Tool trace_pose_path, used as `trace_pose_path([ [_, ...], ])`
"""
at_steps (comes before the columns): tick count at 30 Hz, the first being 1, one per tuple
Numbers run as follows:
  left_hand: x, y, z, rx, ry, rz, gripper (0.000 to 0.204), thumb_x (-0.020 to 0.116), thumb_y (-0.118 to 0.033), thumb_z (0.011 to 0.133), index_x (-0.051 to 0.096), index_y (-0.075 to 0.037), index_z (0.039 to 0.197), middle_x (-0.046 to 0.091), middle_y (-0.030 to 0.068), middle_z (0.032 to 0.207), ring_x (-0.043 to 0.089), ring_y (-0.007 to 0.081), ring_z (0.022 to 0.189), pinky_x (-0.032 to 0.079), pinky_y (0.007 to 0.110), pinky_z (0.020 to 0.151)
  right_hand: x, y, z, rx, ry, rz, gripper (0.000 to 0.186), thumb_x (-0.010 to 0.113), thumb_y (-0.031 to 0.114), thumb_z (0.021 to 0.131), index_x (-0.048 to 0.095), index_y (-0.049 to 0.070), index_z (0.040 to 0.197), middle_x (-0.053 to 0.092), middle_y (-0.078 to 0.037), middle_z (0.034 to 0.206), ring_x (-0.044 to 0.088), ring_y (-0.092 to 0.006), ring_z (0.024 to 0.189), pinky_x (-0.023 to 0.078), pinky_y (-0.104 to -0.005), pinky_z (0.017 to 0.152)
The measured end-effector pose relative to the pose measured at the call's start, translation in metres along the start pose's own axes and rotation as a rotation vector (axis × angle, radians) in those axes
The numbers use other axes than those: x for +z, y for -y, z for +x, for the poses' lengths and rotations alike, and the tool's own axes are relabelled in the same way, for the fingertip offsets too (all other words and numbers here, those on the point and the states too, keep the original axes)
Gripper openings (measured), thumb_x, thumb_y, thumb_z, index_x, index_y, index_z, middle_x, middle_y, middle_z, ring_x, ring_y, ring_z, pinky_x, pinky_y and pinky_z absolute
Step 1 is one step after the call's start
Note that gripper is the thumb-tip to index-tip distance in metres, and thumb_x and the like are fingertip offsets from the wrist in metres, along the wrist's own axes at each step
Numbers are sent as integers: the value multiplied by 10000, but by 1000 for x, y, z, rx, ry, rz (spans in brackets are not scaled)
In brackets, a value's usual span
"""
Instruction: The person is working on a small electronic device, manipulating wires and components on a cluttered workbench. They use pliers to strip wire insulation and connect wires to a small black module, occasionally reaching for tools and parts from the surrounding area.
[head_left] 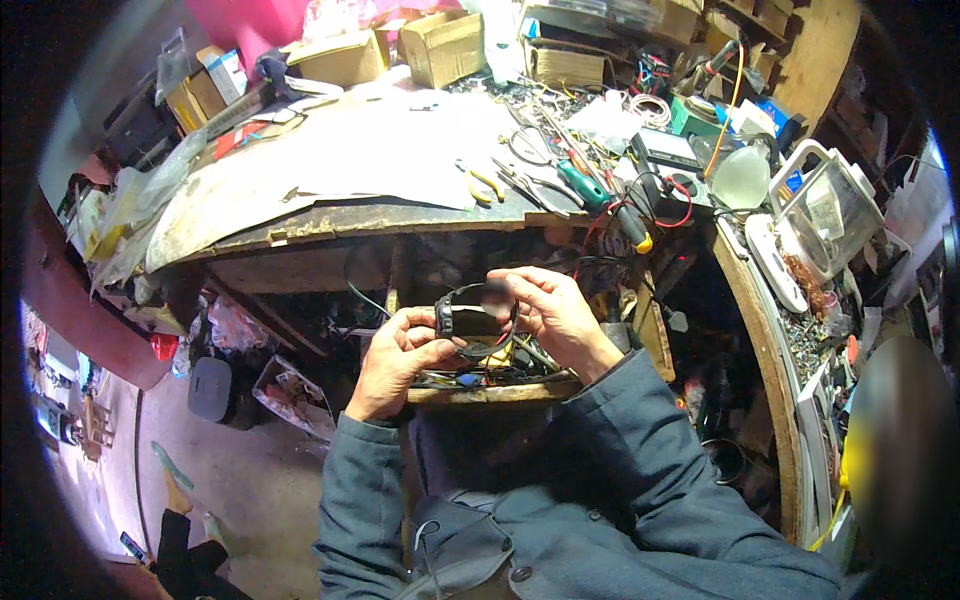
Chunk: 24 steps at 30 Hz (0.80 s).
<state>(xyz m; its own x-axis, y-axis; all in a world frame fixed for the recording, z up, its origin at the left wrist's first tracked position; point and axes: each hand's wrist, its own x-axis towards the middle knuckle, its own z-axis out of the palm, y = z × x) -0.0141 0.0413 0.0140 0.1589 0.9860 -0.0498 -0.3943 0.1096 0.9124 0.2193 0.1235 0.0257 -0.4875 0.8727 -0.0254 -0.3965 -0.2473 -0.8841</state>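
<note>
A black ring-shaped object (447, 318) with a ribbed side is held up between my two hands over an open drawer (515, 394). My left hand (400, 365) grips its left side, thumb and fingers closed on the rim. My right hand (560, 315) holds its right side, with the index finger at the top; a blurred patch hides what lies under those fingertips. Wires and small parts, one of them blue (466, 380), lie in the drawer beneath the object.
The worktable (215, 240) ahead holds paper, yellow pliers (485, 185), screwdrivers (580, 185), a meter (668, 150) and cardboard boxes (440, 52). A wooden edge (760, 370) runs along my right. At lower left are a bin (212, 390) and another person's legs (175, 500).
</note>
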Motion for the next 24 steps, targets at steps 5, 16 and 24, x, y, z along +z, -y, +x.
trace_pose_path([
  [5, 0, -1, -2, 7, 6, 25, 479, 757, -44, 888, 509, 43, 1290, 736, 170, 1007, 739, 224, 880, 599, 325, 813, 0, 0, 0, 49, -3, 2, 305, 608, 200, 1025, 631, -23, 1233, 704, -97, 960, 659, -147, 758, 561, -279, 656],
  [16, 0, 1, -1, 15, 43, 45, 484, 748, -80, 906, 532, 34, 1324, 729, 155, 1072, 742, 221, 873, 602, 325, 804, -6, -5, 3, 41, 31, -16, 311, 610, 208, 1022, 623, -12, 1241, 711, -107, 964, 678, -158, 772, 576, -284, 663],
  [24, 3, -1, -2, -15, 82, 48, 523, 703, -55, 902, 479, 17, 1369, 716, 163, 1124, 723, 226, 956, 586, 344, 854, 5, 10, -6, 6, 172, 112, 515, 718, 99, 913, 533, 7, 1384, 661, -155, 1193, 682, -194, 956, 587, -316, 800],
])
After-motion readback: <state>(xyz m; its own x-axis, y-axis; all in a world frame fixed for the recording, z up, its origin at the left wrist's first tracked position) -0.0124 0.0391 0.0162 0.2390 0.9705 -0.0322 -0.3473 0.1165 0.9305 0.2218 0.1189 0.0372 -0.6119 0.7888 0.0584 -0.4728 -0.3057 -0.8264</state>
